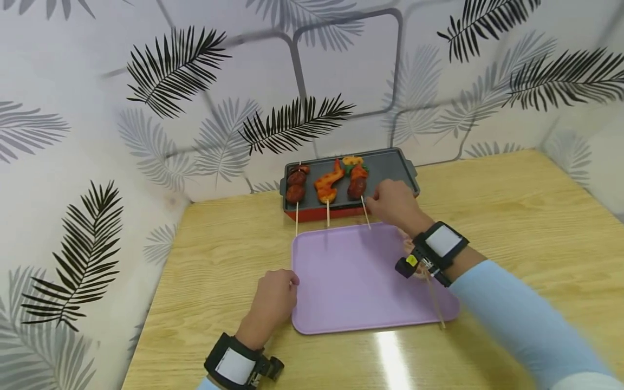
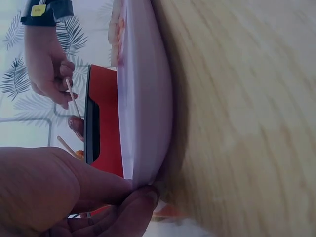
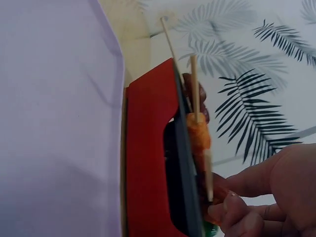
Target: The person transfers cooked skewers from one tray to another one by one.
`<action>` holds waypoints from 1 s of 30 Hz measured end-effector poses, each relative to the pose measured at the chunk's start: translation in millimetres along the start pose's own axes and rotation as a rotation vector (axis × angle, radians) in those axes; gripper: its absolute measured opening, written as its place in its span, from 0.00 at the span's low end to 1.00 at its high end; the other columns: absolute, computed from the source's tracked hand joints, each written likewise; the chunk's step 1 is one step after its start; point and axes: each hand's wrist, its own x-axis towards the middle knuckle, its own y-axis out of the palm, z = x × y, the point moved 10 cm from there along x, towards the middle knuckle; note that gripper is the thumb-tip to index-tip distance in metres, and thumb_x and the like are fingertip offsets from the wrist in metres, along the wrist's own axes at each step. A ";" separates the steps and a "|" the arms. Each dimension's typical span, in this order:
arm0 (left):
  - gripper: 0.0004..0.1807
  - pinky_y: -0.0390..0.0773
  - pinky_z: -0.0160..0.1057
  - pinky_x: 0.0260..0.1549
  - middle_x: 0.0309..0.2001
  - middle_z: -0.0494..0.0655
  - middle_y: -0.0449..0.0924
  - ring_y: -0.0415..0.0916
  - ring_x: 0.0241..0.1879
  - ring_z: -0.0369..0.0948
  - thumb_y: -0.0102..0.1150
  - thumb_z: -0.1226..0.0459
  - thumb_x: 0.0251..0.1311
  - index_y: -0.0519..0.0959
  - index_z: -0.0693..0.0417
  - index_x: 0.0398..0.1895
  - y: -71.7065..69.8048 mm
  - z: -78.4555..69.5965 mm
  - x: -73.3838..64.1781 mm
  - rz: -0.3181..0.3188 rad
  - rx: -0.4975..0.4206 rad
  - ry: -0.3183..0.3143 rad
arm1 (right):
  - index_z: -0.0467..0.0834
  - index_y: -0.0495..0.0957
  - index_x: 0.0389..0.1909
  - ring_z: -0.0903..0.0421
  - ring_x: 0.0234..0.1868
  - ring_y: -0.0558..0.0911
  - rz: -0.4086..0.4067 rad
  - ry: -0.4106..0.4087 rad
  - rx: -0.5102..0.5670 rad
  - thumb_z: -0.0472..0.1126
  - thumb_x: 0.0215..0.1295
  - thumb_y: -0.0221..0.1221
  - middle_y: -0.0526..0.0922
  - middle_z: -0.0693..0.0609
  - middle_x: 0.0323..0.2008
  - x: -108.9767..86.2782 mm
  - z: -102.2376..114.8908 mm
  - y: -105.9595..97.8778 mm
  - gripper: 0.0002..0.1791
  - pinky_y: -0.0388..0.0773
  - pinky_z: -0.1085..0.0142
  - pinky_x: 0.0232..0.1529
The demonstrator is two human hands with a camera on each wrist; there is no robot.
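Note:
My left hand pinches the left rim of a lilac tray between thumb and fingers, at the rim in the left wrist view. Beyond the tray stands a toy grill with a dark plate and red base. My right hand is bent at the third food skewer, fingertips close beside its stick. The stick shows along its length; whether the fingers grip it I cannot tell. A chicken-wing skewer and a dark meatball skewer lie left of it on the plate, sticks toward me.
On the tray's right side lies another skewer with pale pieces, partly hidden under my right wrist. The wooden table meets a leaf-patterned wall covering behind the grill. Both wrists wear strapped cameras.

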 end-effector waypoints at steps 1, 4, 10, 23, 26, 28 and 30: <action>0.09 0.79 0.38 0.25 0.32 0.55 0.85 0.74 0.25 0.39 0.55 0.70 0.61 0.85 0.63 0.36 -0.7 -0.7 -0.1 -0.006 0.001 0.007 | 0.47 0.61 0.05 0.62 0.12 0.54 0.011 0.014 0.001 0.44 0.63 0.56 0.54 0.59 0.09 3.1 -1.8 4.5 0.27 0.48 0.68 0.17; 0.09 0.79 0.38 0.24 0.32 0.55 0.85 0.74 0.25 0.39 0.54 0.71 0.61 0.85 0.63 0.36 -0.8 -1.7 0.0 -0.012 -0.001 0.014 | 0.47 0.62 0.04 0.62 0.11 0.55 0.044 0.046 0.000 0.44 0.62 0.58 0.54 0.59 0.08 8.6 -5.7 15.1 0.27 0.49 0.68 0.17; 0.08 0.80 0.39 0.26 0.32 0.55 0.85 0.75 0.26 0.41 0.55 0.71 0.61 0.85 0.63 0.35 -2.0 -3.0 0.8 -0.018 0.016 0.008 | 0.46 0.63 0.05 0.62 0.11 0.56 0.096 0.080 0.030 0.43 0.62 0.58 0.55 0.59 0.08 11.1 -6.7 23.3 0.26 0.49 0.68 0.16; 0.08 0.84 0.46 0.31 0.33 0.56 0.86 0.83 0.33 0.47 0.56 0.71 0.60 0.85 0.63 0.34 -2.1 0.0 -2.3 -0.046 0.028 -0.012 | 0.45 0.64 0.07 0.61 0.12 0.59 0.142 0.076 0.086 0.38 0.61 0.54 0.58 0.58 0.09 15.8 -6.2 35.2 0.23 0.52 0.68 0.18; 0.08 0.84 0.46 0.31 0.33 0.57 0.86 0.83 0.33 0.47 0.56 0.71 0.60 0.85 0.63 0.34 -2.5 -0.3 -2.5 -0.055 0.029 -0.010 | 0.45 0.63 0.07 0.61 0.12 0.58 0.138 0.069 0.071 0.37 0.61 0.54 0.56 0.57 0.10 16.3 -5.3 34.3 0.22 0.52 0.67 0.18; 0.08 0.84 0.45 0.31 0.33 0.56 0.86 0.82 0.32 0.47 0.56 0.71 0.60 0.85 0.63 0.34 -2.5 -0.5 -2.2 -0.062 0.027 -0.005 | 0.45 0.62 0.07 0.61 0.12 0.58 0.135 0.065 0.065 0.37 0.60 0.54 0.56 0.57 0.10 15.7 -5.0 32.8 0.22 0.52 0.67 0.19; 0.08 0.84 0.45 0.31 0.33 0.56 0.86 0.83 0.33 0.47 0.56 0.71 0.60 0.85 0.62 0.34 -3.2 -0.6 -2.2 -0.070 0.032 -0.002 | 0.45 0.62 0.07 0.60 0.13 0.58 0.131 0.056 0.059 0.36 0.61 0.53 0.55 0.57 0.10 14.0 -4.0 30.8 0.22 0.52 0.67 0.19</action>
